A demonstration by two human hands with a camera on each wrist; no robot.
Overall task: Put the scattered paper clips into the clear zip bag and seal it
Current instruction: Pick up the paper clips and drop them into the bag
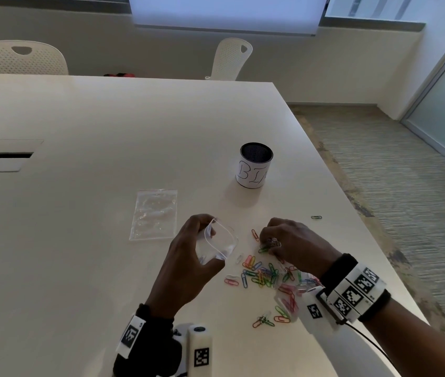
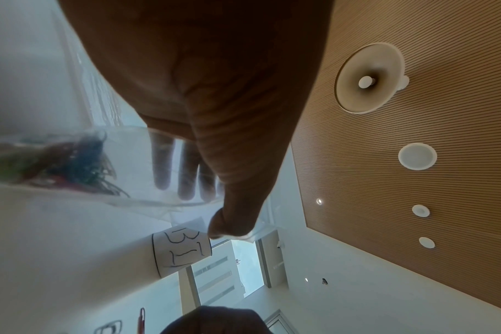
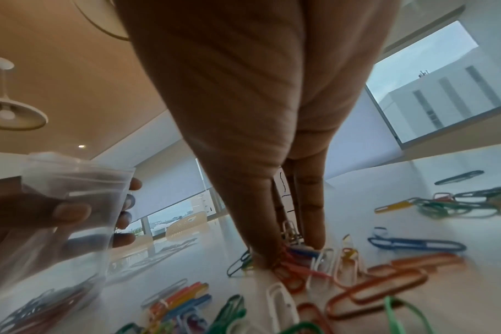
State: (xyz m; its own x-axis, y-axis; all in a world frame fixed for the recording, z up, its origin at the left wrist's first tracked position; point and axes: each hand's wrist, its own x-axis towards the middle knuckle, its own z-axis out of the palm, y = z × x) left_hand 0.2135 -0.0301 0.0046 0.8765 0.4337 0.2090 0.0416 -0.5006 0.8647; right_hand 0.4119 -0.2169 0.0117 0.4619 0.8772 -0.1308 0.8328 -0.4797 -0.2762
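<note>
The limp, slippery clear zip bag (image 1: 217, 244) is held open by its mouth just above the table (image 1: 79, 213) in the left hand (image 1: 188, 257), while light, stiff paper clips (image 1: 264, 276), best pinched several together, are being gathered under the right hand's (image 1: 294, 243) curled fingertips
</note>
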